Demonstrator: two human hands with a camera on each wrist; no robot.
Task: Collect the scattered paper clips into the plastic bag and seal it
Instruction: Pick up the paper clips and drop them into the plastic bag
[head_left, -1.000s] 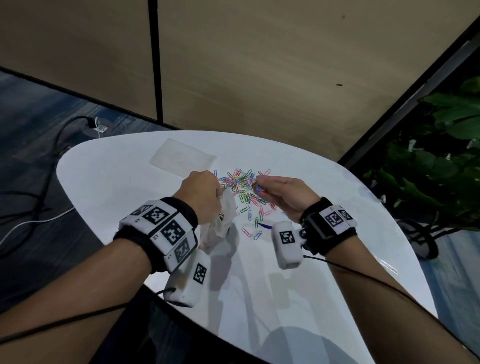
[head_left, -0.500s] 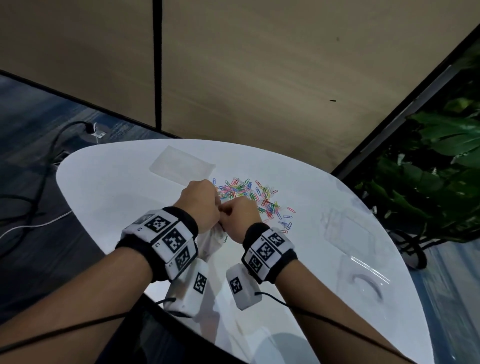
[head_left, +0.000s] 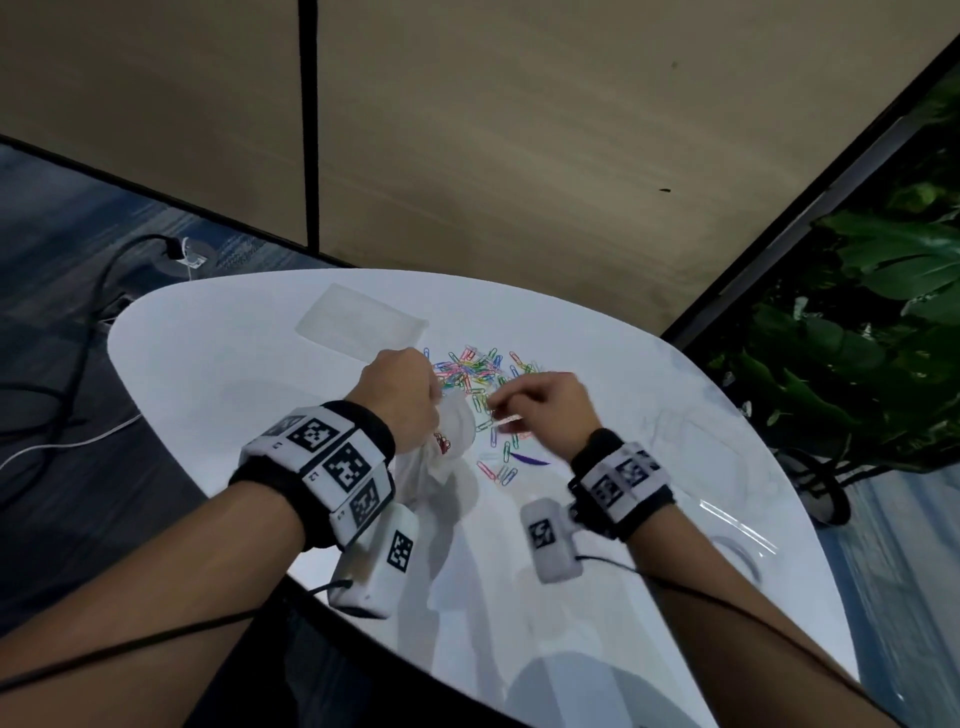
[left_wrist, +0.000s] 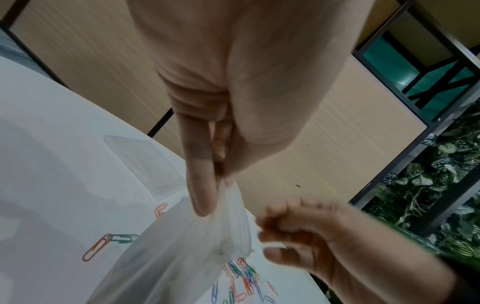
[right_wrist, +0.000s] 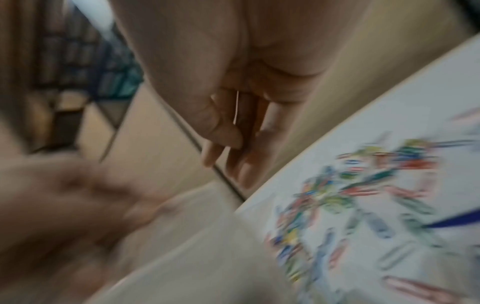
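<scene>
Several coloured paper clips lie scattered in a pile on the white table, also in the left wrist view and blurred in the right wrist view. My left hand pinches the top of a crumpled clear plastic bag and holds it up beside the pile; thumb and fingers squeeze the bag. A few red clips show inside it. My right hand hovers just right of the bag over the clips, fingers loosely curled, with nothing visible in it.
A second flat clear bag lies at the table's far side. A dark blue strip lies among the near clips. A leafy plant stands at the right. Cables run over the floor at the left. A tan wall panel stands behind the table.
My right hand went from the clips to the bag's mouth beside my left hand, then drew back to the right over the clips. My left hand kept holding the bag.
</scene>
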